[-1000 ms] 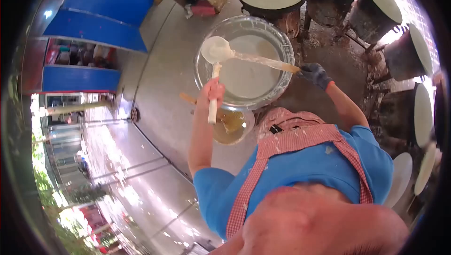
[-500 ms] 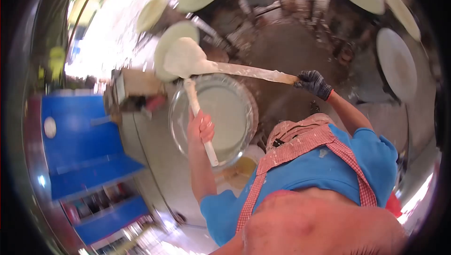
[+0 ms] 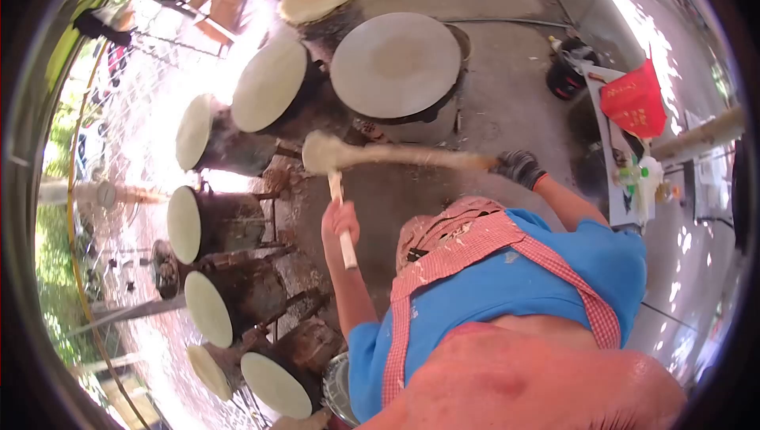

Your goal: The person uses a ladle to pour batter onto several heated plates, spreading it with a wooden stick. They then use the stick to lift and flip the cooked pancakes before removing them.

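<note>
My left hand (image 3: 342,222), bare, is wrapped round a short pale wooden stick (image 3: 347,248). The stick's upper end meets the underside of a batter-coated ladle head (image 3: 321,153). My right hand (image 3: 518,169), in a dark grey glove, grips the far end of the ladle's long handle (image 3: 419,156), which lies nearly level in front of my apron. Just beyond the ladle stands a large round griddle (image 3: 396,66) with a pale flat top. The ladle head is blurred, so its contents cannot be made out.
Several drum stoves with pale round tops curve down the left, among them a near one (image 3: 269,85) and a low one (image 3: 275,385). The rim of a metal basin (image 3: 336,390) shows beside my left side. At right, a table (image 3: 621,169) holds a red bag (image 3: 636,99) and bottles.
The view has swung right, away from the blue shelving. The ladle and stick have moved from above the large batter basin to beside the griddles. Both hands keep their holds.
</note>
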Demonstrator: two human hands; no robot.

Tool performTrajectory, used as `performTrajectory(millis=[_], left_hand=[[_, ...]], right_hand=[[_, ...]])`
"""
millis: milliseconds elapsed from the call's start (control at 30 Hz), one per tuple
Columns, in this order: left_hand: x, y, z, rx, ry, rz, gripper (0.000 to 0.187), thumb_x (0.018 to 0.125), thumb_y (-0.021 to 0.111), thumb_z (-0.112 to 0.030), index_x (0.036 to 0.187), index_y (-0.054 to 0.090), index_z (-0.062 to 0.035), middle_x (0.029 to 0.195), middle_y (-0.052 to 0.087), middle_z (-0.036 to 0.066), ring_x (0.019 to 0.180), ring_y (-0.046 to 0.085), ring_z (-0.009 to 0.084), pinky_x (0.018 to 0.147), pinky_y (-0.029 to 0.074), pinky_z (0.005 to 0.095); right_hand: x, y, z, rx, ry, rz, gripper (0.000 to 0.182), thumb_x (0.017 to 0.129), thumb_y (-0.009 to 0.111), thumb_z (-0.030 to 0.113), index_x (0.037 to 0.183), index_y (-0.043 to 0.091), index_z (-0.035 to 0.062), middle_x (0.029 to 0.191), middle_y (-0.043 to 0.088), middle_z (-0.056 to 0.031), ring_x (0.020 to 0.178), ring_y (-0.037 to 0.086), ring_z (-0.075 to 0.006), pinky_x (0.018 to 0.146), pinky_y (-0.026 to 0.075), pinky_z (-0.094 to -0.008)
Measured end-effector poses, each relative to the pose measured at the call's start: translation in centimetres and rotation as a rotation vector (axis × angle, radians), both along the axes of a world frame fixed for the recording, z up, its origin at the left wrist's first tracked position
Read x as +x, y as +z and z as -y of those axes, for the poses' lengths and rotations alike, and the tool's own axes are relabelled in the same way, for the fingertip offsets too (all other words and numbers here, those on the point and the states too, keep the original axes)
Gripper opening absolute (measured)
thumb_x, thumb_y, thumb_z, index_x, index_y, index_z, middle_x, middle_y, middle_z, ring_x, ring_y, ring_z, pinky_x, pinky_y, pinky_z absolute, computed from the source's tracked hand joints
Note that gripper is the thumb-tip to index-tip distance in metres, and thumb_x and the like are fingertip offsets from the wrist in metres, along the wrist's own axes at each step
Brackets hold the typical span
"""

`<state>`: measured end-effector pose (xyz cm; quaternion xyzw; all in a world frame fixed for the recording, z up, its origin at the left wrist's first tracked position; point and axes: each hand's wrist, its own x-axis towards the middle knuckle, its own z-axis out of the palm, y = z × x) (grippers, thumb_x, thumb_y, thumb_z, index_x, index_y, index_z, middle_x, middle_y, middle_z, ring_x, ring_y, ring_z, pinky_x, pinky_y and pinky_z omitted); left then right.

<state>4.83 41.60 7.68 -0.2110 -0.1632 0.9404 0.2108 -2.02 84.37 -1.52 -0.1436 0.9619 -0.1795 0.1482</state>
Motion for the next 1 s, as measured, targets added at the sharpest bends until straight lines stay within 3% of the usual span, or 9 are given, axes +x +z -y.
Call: performTrajectory(millis=[133, 233, 500, 567, 633, 700, 800, 867, 1000], left_hand=[[-14.0, 0.7, -2.6, -0.493, -0.274, -0.215, 0.007, 0.086, 0.043, -0.009, 0.084, 0.037, -0.0124, 0.053, 0.026, -0.004, 0.036, 0.022, 0.0042, 0.030, 0.021, 0.0184], [-22.6, 0.6, -4.8, -1.236, -0.401, -0.423, 0.053, 0.082, 0.045, -0.004, 0.123, 0.023, -0.0287, 0.054, 0.029, -0.002, 0.037, 0.027, 0.0053, 0.031, 0.023, 0.0194], [-35.8, -9.2, -8.2, -1.749, -0.464, -0.594, 0.071, 0.073, 0.043, -0.001, 0.133, 0.013, -0.0240, 0.057, 0.041, 0.007, 0.039, 0.039, 0.0165, 0.034, 0.032, 0.0301], [-35.7, -10.1, -6.7, -2.715, 0.079, -0.978, 0.072, 0.071, 0.043, -0.001, 0.134, 0.015, -0.0215, 0.070, 0.053, 0.018, 0.053, 0.052, 0.0291, 0.049, 0.041, 0.0395], [-35.1, -7.4, -6.3, -2.748, -0.155, -0.945, 0.072, 0.071, 0.043, -0.001, 0.134, 0.015, -0.0203, 0.082, 0.054, 0.020, 0.061, 0.054, 0.0324, 0.057, 0.041, 0.0405], [-35.4, -6.3, -6.7, -2.752, -0.412, -0.897, 0.071, 0.071, 0.043, -0.001, 0.134, 0.016, -0.0192, 0.094, 0.055, 0.023, 0.070, 0.055, 0.0356, 0.065, 0.042, 0.0414], [-36.8, -5.7, -5.6, -2.639, -0.154, -0.965, 0.071, 0.072, 0.043, -0.002, 0.135, 0.013, -0.0175, 0.113, 0.048, 0.020, 0.077, 0.055, 0.0356, 0.067, 0.043, 0.0415], [-38.0, -4.4, -4.3, -2.604, 0.600, -0.938, 0.071, 0.072, 0.044, -0.001, 0.135, 0.014, -0.0156, 0.123, 0.042, 0.016, 0.077, 0.056, 0.0263, 0.062, 0.045, 0.0344], [-33.5, -2.8, 1.1, -1.887, 0.064, -0.809, 0.070, 0.071, 0.043, 0.002, 0.134, 0.019, -0.0155, 0.122, 0.042, 0.008, 0.066, 0.050, 0.0127, 0.052, 0.041, 0.0240]], right_hand=[[-2.7, 2.2, -3.5, -0.126, -0.480, -0.086, 0.042, 0.075, 0.054, 0.044, 0.101, 0.057, 0.0114, 0.081, 0.059, -0.0161, 0.072, 0.057, -0.0321, 0.063, 0.043, -0.0403], [-6.2, 2.3, -0.7, -0.354, -0.364, -0.510, 0.041, 0.078, 0.051, 0.038, 0.110, 0.051, 0.0137, 0.081, 0.059, -0.0166, 0.073, 0.056, -0.0327, 0.064, 0.043, -0.0416], [-11.7, 2.1, 7.4, -0.017, -0.506, -0.209, 0.035, 0.080, 0.049, 0.025, 0.114, 0.049, 0.0166, 0.084, 0.058, -0.0172, 0.071, 0.056, -0.0332, 0.061, 0.043, -0.0416], [-12.3, 0.4, 7.1, -0.060, -0.555, -0.192, 0.033, 0.081, 0.049, 0.024, 0.113, 0.051, 0.0177, 0.084, 0.058, -0.0172, 0.070, 0.056, -0.0334, 0.061, 0.043, -0.0414], [-13.3, -2.1, 7.6, -1.121, -0.774, -0.115, 0.032, 0.081, 0.050, 0.029, 0.111, 0.054, 0.0203, 0.078, 0.061, -0.0141, 0.061, 0.057, -0.0288, 0.054, 0.043, -0.0394], [-15.8, -2.9, 10.8, -0.981, -0.910, -0.137, 0.028, 0.082, 0.049, 0.031, 0.108, 0.057, 0.0232, 0.082, 0.062, -0.0134, 0.059, 0.058, -0.0252, 0.054, 0.044, -0.0366], [-17.2, -2.4, 12.9, 0.199, -0.529, -0.320, 0.029, 0.083, 0.047, 0.029, 0.109, 0.055, 0.0179, 0.093, 0.060, -0.0115, 0.070, 0.060, -0.0263, 0.064, 0.046, -0.0334], [-17.2, -0.9, 11.4, -0.108, -0.691, -0.192, 0.030, 0.084, 0.045, 0.030, 0.108, 0.055, 0.0165, 0.095, 0.059, -0.0116, 0.076, 0.060, -0.0269, 0.067, 0.046, -0.0341], [-22.2, -6.4, 17.5, -0.409, -0.876, -0.476, 0.035, 0.085, 0.038, 0.037, 0.102, 0.057, 0.0130, 0.096, 0.057, -0.0142, 0.083, 0.058, -0.0285, 0.073, 0.044, -0.0361]])
